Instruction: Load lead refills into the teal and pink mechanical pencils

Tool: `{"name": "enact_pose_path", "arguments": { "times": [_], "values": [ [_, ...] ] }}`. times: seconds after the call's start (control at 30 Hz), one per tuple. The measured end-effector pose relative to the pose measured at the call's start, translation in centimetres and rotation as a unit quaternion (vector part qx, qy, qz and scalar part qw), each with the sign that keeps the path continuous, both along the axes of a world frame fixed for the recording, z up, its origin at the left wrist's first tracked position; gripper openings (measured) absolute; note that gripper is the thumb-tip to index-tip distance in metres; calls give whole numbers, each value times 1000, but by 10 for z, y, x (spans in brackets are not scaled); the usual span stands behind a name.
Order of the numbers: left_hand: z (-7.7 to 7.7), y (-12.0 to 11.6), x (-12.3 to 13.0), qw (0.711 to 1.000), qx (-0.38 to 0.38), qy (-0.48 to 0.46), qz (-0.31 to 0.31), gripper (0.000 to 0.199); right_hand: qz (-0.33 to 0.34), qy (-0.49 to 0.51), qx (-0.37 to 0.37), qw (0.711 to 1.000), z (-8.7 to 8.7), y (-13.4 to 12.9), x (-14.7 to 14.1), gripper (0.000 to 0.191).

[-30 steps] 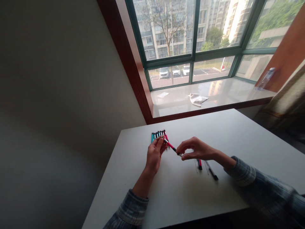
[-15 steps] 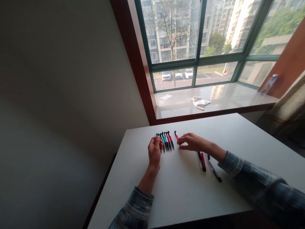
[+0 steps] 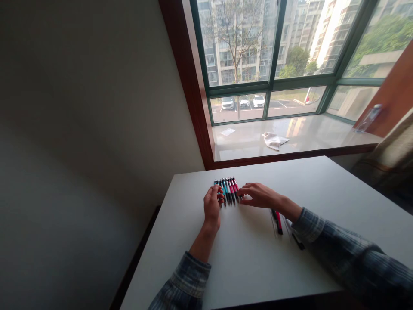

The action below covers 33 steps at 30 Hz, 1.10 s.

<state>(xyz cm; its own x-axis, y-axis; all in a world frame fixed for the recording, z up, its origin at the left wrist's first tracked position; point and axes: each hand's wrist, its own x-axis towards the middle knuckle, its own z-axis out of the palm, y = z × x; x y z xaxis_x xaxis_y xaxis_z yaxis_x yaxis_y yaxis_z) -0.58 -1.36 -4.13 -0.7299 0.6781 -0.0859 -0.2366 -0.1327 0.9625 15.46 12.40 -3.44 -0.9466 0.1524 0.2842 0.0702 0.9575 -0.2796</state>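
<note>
- Round barrels lie side by side in the tight row of pens (image 3: 229,190), so they could roll or splay if either hand presses unevenly; a squeeze from both ends could make one pen ride up over its neighbour.
- The right sleeve (image 3: 324,232) passes close to the loose pen with a pink barrel (image 3: 279,222) and the dark pen (image 3: 298,241). A sideways sweep of that arm could knock them askew or push them towards the row.
- The row sits nearer the far edge of the white tabletop (image 3: 264,269) than the near one, so a pen rolling away from the hands could reach that edge and drop towards the window sill (image 3: 309,144).
- The left hand (image 3: 213,203) is curled, its fingers over the left end of the row. They touch the pens, but whether they grip one is impossible to tell from this view.
- The right hand (image 3: 258,195) is loosely open, fingers reaching left, with the fingertips (image 3: 241,194) at the right end of the row, touching or just beside the last pen. It holds nothing that shows.
- The hands are apart, with most of the row lying between them.
- The loose pens lie to the right of the row, nearer the person, and the right sleeve partly hides the dark pen.
</note>
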Motion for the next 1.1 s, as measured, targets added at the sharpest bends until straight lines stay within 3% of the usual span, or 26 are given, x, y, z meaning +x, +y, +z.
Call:
{"name": "enact_pose_path", "arguments": {
  "times": [0.17, 0.37, 0.5, 0.83, 1.1],
  "values": [
    [2, -1, 1, 1000, -4, 1, -8, 31, -9, 11, -49, 999, 3, 11, 18, 27],
    [6, -1, 7, 1000, -5, -1, -21, 31, -84, -8, -74, 994, 21, 22, 82, 31],
    [7, 0, 9, 1000, 1, 4, -29, 29, -124, -57, -101, 985, 21, 12, 114, 40],
    [4, 3, 9, 999, -5, 10, -39, 23, -145, -119, -155, 970, 18, -2, 116, 60],
    [8, 1, 11, 999, -8, 24, -42, 23, -130, -130, -114, 976, 21, -6, 110, 45]
  ]
}}
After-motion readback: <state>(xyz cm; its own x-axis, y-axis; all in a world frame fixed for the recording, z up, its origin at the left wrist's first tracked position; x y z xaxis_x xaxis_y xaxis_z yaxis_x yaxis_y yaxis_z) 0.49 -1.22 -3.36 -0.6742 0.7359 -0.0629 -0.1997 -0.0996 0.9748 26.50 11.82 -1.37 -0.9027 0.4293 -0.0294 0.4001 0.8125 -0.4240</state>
